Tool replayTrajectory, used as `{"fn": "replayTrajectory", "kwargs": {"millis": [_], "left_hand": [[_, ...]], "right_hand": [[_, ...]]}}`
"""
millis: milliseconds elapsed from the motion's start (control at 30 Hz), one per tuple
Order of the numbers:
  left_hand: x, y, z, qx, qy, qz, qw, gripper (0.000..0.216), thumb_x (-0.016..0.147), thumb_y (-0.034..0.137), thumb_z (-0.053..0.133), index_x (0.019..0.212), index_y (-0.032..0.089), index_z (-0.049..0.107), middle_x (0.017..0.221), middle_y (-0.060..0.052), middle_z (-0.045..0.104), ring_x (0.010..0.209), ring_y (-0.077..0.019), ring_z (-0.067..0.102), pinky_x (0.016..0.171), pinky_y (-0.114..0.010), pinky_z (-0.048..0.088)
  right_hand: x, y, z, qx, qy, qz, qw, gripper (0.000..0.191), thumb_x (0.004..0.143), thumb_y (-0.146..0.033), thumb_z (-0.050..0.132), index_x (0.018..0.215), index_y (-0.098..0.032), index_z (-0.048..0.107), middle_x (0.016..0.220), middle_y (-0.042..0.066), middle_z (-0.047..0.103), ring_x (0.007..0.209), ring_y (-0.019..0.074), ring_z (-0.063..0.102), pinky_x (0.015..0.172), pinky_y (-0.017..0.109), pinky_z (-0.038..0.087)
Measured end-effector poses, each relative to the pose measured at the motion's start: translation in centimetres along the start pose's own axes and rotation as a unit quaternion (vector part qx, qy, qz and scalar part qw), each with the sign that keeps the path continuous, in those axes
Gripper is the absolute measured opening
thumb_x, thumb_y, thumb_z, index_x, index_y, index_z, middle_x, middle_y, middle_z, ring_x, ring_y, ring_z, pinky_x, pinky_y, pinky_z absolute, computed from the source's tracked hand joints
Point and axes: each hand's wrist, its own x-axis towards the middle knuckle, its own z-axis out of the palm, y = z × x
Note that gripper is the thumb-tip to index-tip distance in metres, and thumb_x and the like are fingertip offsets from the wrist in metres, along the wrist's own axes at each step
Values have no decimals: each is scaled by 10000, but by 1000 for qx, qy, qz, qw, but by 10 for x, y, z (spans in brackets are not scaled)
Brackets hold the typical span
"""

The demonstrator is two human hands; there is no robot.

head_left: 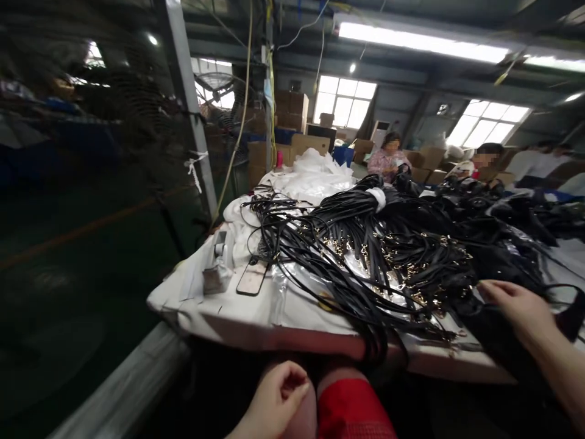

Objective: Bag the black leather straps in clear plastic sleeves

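Observation:
A big heap of black straps (pixel 365 256) with gold clasps covers the white table (pixel 283 317) in front of me. My right hand (pixel 516 308) reaches onto the heap at the right, fingers stretched flat over black material, holding nothing I can see. My left hand (pixel 276 399) rests low over my lap below the table edge, fingers loosely curled with nothing visible in them. Red fabric (pixel 354 408) on my knee lies beside it.
A phone (pixel 251 278) and a grey tape dispenser (pixel 218 262) lie at the table's left end. White cloth (pixel 315 174) is piled behind. Two people (pixel 388 160) sit across the table. A grey post (pixel 189 103) and fans stand at the left.

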Motion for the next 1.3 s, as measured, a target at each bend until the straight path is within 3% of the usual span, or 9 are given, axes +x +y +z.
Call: {"fn": "replayTrajectory", "kwargs": {"millis": [100,233,367,533,733,867,1000,1167,1300], "left_hand": [[-10,9,-2,14,17,-22,1000,184,794,309,606,886,156,648,932,-68,693,843,-178,618,741,-256,495],[-20,-9,1,63,19,-81,995,216,787,320,635,914,151,680,888,-52,701,758,-154,604,690,-244,477],[-27,-57,17,126,-93,-235,959,293,836,439,594,730,182,685,603,-2,621,523,-135,532,547,-255,425],[-29,-96,40,113,-88,-324,935,462,848,557,574,567,192,611,416,38,475,381,-118,427,480,-258,389],[-21,-98,40,71,-99,-320,940,595,852,668,500,514,179,531,383,30,474,306,-96,371,409,-235,324],[-17,-108,39,83,-101,-327,936,633,782,753,519,521,177,554,389,21,493,305,-87,359,407,-231,323],[-18,-118,39,110,-64,-302,945,605,768,739,556,576,173,650,412,13,514,341,-90,390,425,-231,312],[-21,-119,38,132,-45,-274,951,575,779,700,578,610,165,703,440,11,527,373,-88,414,424,-222,282],[-21,-119,40,122,-52,-289,948,588,823,685,540,605,159,687,428,7,529,354,-92,401,433,-229,310]], "right_hand": [[-29,-6,67,46,-99,21,994,383,783,-542,606,863,-189,730,836,151,750,826,328,698,732,409,489],[-103,-63,154,153,-243,-44,957,425,739,-600,615,886,-213,711,873,85,748,881,301,681,804,373,506],[-164,-130,207,217,-400,-160,876,352,771,-558,603,807,-222,702,888,76,737,898,271,660,846,344,497],[-181,-153,243,206,-518,-128,820,448,821,-604,499,721,-190,637,524,22,612,430,182,569,430,281,434],[-133,-135,239,207,-436,-103,870,683,859,-592,379,1307,-91,503,572,-12,583,379,151,484,385,265,374],[-110,-128,228,156,-332,-172,915,574,823,-590,511,1181,-165,653,719,44,618,626,225,587,622,371,499],[-114,-116,234,103,-243,-273,925,452,799,-532,609,1087,-205,728,1074,138,618,1034,349,569,964,503,434],[-126,-102,243,18,-125,-383,915,511,915,-512,496,1295,-192,617,1199,163,563,1106,337,562,975,491,474],[-132,-101,237,49,-105,-433,894,409,927,-473,511,1221,-225,650,1323,145,511,1191,322,530,1024,492,461]]}}
